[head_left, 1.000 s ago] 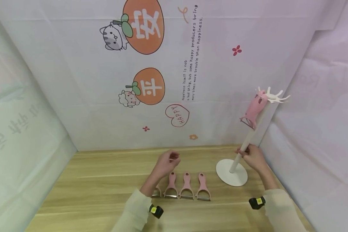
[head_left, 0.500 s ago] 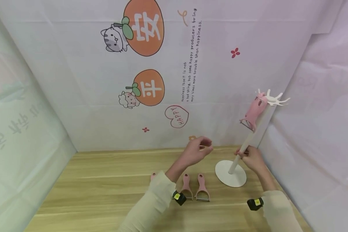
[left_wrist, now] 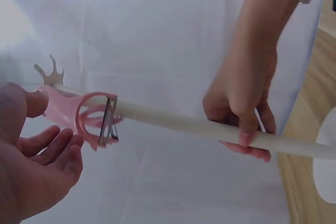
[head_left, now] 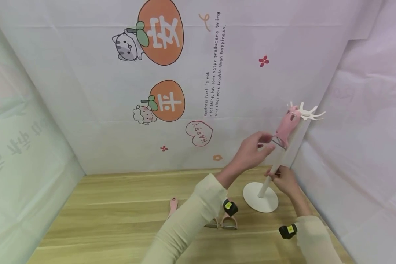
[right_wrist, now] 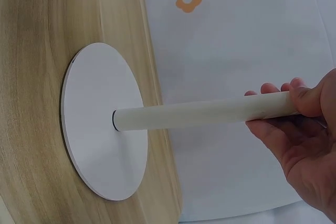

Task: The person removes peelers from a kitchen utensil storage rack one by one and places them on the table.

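Observation:
Pink peelers [head_left: 288, 124] hang overlapped from a white stand's branched top [head_left: 311, 113]. Beside their blade ends is my left hand [head_left: 255, 151], its thumb and fingers parted. In the left wrist view the fingers of that left hand [left_wrist: 39, 169] lie around the handle side of the hanging peelers [left_wrist: 63, 107] without closing on them; contact is unclear. My right hand [head_left: 286, 180] grips the stand's white pole [right_wrist: 199, 113], thumb on one side and fingers on the other. The pole rises tilted in view from a round white base [right_wrist: 100, 156] on the table.
More pink peelers lie on the wooden table [head_left: 102, 220]: one handle [head_left: 173, 205] shows left of my left sleeve [head_left: 191, 216], and a blade end [head_left: 229, 222] shows right of it. The sleeve hides others. White printed cloth walls [head_left: 244, 91] surround the table.
My left hand has moved right and up from above the table peelers to the hanging ones, its sleeve now covering part of the row. My right hand has stayed on the pole.

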{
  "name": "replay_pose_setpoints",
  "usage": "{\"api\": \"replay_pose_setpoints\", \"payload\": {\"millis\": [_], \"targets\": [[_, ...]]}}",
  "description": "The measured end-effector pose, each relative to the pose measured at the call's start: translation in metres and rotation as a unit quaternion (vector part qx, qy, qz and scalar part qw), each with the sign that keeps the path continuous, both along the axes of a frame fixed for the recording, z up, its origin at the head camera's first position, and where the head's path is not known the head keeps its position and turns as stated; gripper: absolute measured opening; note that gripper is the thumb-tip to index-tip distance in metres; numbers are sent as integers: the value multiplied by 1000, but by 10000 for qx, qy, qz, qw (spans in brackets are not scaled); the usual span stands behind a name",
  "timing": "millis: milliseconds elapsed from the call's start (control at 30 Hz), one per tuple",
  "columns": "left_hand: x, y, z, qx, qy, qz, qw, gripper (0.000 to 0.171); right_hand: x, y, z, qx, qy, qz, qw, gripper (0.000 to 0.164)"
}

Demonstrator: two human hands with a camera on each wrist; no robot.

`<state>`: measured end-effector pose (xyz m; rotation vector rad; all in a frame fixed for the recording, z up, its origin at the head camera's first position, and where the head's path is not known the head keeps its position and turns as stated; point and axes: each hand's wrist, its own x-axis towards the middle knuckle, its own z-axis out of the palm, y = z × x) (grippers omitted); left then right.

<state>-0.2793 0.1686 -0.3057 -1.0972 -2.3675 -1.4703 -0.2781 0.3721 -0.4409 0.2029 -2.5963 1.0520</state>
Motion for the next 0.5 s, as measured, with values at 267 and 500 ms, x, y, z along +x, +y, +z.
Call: {"api": "replay_pose_setpoints", "payload": {"millis": [267, 500], "targets": [[-7, 36, 25, 208, 128, 508, 9984, 41, -1, 1, -1, -52, -116, 2, 9999, 7], [-14, 47, 30, 120, -273, 367, 9989, 26, -1, 2, -1, 49, 108, 27, 9999, 5]]}}
